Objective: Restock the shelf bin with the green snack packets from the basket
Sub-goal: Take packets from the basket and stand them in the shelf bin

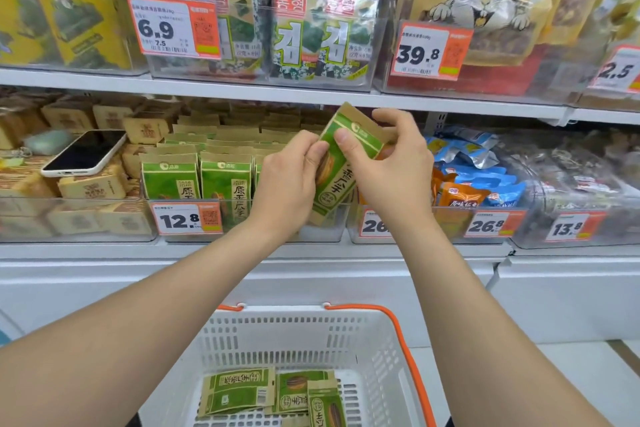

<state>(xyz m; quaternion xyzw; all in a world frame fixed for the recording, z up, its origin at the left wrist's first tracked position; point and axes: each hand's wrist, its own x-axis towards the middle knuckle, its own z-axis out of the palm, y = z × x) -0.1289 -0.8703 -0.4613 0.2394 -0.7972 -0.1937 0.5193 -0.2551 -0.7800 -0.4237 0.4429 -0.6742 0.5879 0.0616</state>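
basket (388, 340) below; both hands (left (289, 180), right (391, 166)) grip packet (341, 163).

Phone (84, 152) lies face up on tan wrapped blocks (90, 186), left bin. Seaweed packs (308, 35) on upper shelf beside a cat-print bag (485, 3). Blue and orange packets (481, 180) in right bin. Price tag 12.8 (187, 219) on bin front
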